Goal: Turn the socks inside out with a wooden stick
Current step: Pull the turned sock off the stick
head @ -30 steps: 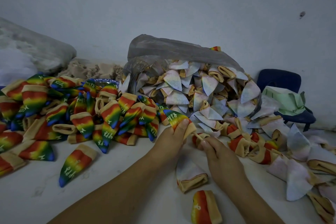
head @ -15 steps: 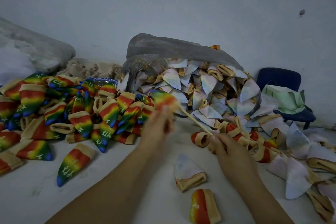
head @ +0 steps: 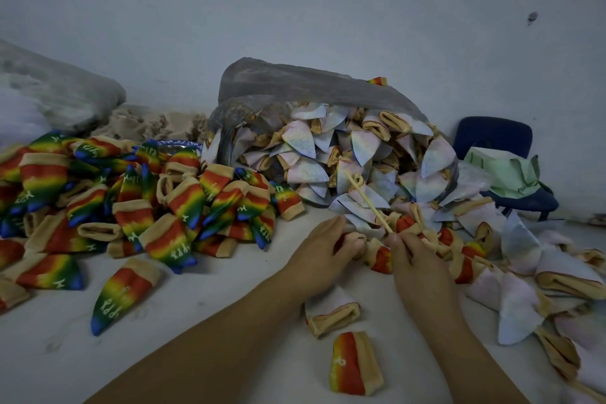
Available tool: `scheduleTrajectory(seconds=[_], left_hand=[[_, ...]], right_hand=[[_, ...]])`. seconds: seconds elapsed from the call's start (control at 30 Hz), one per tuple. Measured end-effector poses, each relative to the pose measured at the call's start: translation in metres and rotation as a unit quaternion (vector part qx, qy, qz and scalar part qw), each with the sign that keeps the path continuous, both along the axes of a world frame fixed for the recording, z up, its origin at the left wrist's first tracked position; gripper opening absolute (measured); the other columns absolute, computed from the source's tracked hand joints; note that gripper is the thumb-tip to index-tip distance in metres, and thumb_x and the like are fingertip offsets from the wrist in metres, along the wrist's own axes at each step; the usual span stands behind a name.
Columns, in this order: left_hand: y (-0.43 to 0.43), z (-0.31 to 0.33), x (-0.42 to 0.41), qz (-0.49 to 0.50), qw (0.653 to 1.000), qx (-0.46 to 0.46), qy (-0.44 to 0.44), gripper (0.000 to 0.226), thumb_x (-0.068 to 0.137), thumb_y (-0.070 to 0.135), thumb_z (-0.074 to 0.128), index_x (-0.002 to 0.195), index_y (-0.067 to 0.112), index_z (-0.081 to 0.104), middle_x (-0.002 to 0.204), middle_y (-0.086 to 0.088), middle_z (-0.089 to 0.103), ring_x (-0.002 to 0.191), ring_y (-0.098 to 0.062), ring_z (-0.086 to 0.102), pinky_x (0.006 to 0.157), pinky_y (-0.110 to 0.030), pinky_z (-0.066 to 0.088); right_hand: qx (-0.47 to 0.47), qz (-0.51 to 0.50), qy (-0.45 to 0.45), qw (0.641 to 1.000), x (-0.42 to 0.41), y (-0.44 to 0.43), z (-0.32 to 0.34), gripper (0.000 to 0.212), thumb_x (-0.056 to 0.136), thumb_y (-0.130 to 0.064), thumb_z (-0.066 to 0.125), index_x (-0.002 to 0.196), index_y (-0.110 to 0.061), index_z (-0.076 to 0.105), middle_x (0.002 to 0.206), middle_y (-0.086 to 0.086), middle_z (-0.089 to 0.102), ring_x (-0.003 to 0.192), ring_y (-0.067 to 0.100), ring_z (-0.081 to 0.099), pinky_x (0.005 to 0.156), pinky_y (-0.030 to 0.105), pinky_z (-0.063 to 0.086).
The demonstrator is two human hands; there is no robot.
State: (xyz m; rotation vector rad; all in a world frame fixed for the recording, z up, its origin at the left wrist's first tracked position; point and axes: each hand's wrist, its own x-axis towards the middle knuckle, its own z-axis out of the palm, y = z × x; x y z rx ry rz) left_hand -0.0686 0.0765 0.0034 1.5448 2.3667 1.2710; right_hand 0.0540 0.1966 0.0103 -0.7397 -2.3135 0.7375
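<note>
My right hand (head: pixel 414 261) pinches the lower end of a thin wooden stick (head: pixel 367 202), which slants up and left over the sock heap. My left hand (head: pixel 323 248) lies just left of it, its fingertips curled on the beige cuff of a small sock (head: pixel 357 241) on the floor. A red and beige sock (head: pixel 382 261) lies between the two hands. No sock sits on the stick. Rainbow-side-out socks (head: pixel 183 203) are heaped on the left. Pale inside-out socks (head: pixel 308 147) spill from a grey plastic bag (head: pixel 295 82) behind.
Loose socks lie near my arms: a pale one (head: pixel 333 311), a rainbow one (head: pixel 355 364) and another rainbow one (head: pixel 121 297). More pale socks spread to the right (head: pixel 521 302). A blue chair (head: pixel 492 138) with green cloth (head: pixel 505 174) stands by the wall, a grey sack (head: pixel 59 92) at far left.
My left hand pulled a rainbow sock up off the stick, let it go, and came back down to a sock by my right hand. The stick is now bare.
</note>
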Motion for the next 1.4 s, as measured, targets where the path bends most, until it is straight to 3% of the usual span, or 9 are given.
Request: scheduleTrajectory(seconds=[0.17, 0.33, 0.5, 0.63, 0.7, 0.9, 1.07, 1.23, 1.4], left_hand=[[0.000, -0.007, -0.003, 0.027, 0.999, -0.043, -0.019, 0.024, 0.103, 0.024, 0.048, 0.108, 0.008, 0.065, 0.103, -0.006, 0.066, 0.095, -0.020, 0.055, 0.086, -0.037, 0.044], [-0.009, -0.005, -0.005, 0.105, 0.985, 0.052, -0.125, 0.026, 0.102, 0.026, 0.051, 0.118, 0.024, 0.071, 0.116, 0.005, 0.069, 0.106, -0.008, 0.059, 0.083, -0.007, 0.041], [-0.010, -0.004, 0.006, 0.094, 0.985, 0.119, -0.083, 0.024, 0.101, 0.024, 0.052, 0.116, 0.024, 0.071, 0.107, 0.009, 0.067, 0.098, -0.009, 0.061, 0.090, -0.037, 0.054], [-0.009, -0.003, 0.013, 0.060, 0.984, 0.153, -0.074, 0.025, 0.100, 0.026, 0.056, 0.120, 0.025, 0.070, 0.110, 0.008, 0.068, 0.099, -0.004, 0.061, 0.088, -0.030, 0.055], [-0.010, -0.002, 0.014, 0.046, 0.975, 0.162, -0.145, 0.026, 0.097, 0.036, 0.058, 0.121, 0.034, 0.068, 0.116, 0.015, 0.067, 0.104, 0.001, 0.061, 0.093, -0.028, 0.053], [-0.011, 0.004, 0.019, -0.068, 0.902, 0.173, -0.390, 0.075, 0.076, 0.069, 0.065, 0.141, 0.035, 0.050, 0.138, 0.010, 0.058, 0.124, -0.004, 0.056, 0.108, -0.029, 0.044], [-0.011, 0.003, 0.019, -0.128, 0.847, 0.199, -0.476, 0.060, 0.095, 0.048, 0.052, 0.131, 0.001, 0.054, 0.130, -0.016, 0.064, 0.125, -0.027, 0.059, 0.107, -0.037, 0.046], [-0.013, 0.009, 0.018, -0.152, 0.786, 0.243, -0.548, 0.037, 0.095, 0.036, 0.051, 0.108, 0.006, 0.069, 0.120, -0.019, 0.068, 0.117, -0.027, 0.064, 0.091, -0.028, 0.053], [-0.017, 0.013, 0.009, -0.122, 0.714, 0.283, -0.629, 0.038, 0.095, 0.030, 0.053, 0.110, -0.003, 0.065, 0.112, -0.022, 0.067, 0.104, -0.029, 0.068, 0.088, -0.037, 0.057]], right_hand=[[-0.006, 0.005, 0.001, 1.000, -0.001, -0.001, 0.001, 0.029, 0.100, -0.039, 0.035, 0.087, -0.025, 0.057, 0.065, -0.007, 0.054, 0.062, 0.008, 0.050, 0.050, 0.027, 0.031], [-0.040, 0.032, 0.020, 0.998, -0.002, -0.007, 0.000, 0.028, 0.098, -0.042, 0.037, 0.094, -0.027, 0.060, 0.073, -0.007, 0.058, 0.069, 0.012, 0.054, 0.054, 0.029, 0.034], [-0.130, 0.091, 0.069, 0.985, -0.006, -0.019, 0.008, 0.013, 0.089, -0.052, 0.051, 0.093, -0.041, 0.056, 0.085, -0.012, 0.062, 0.076, -0.002, 0.057, 0.057, 0.016, 0.038], [-0.137, 0.105, 0.092, 0.981, -0.009, -0.022, 0.007, 0.012, 0.092, -0.039, 0.056, 0.101, -0.033, 0.062, 0.086, -0.011, 0.064, 0.080, -0.001, 0.060, 0.062, 0.012, 0.042], [-0.161, 0.090, 0.131, 0.974, -0.006, -0.021, 0.009, 0.010, 0.094, -0.036, 0.054, 0.094, -0.035, 0.064, 0.081, -0.015, 0.066, 0.078, -0.004, 0.060, 0.061, 0.012, 0.043], [-0.295, 0.096, 0.159, 0.937, -0.011, -0.032, 0.009, 0.019, 0.095, -0.038, 0.052, 0.088, -0.034, 0.069, 0.061, -0.018, 0.064, 0.048, -0.009, 0.052, 0.044, 0.011, 0.038], [-0.283, 0.132, 0.144, 0.939, -0.011, -0.037, 0.007, 0.021, 0.094, -0.041, 0.053, 0.087, -0.035, 0.071, 0.071, -0.018, 0.069, 0.060, -0.007, 0.060, 0.048, 0.007, 0.042], [-0.235, 0.141, 0.112, 0.955, -0.011, -0.040, 0.010, 0.018, 0.096, -0.035, 0.050, 0.091, -0.038, 0.066, 0.063, -0.022, 0.063, 0.052, -0.009, 0.053, 0.045, 0.008, 0.037], [-0.197, 0.135, 0.090, 0.967, -0.011, -0.038, 0.009, 0.016, 0.095, -0.034, 0.052, 0.085, -0.038, 0.063, 0.080, 0.002, 0.068, 0.069, 0.011, 0.059, 0.058, 0.017, 0.044]])
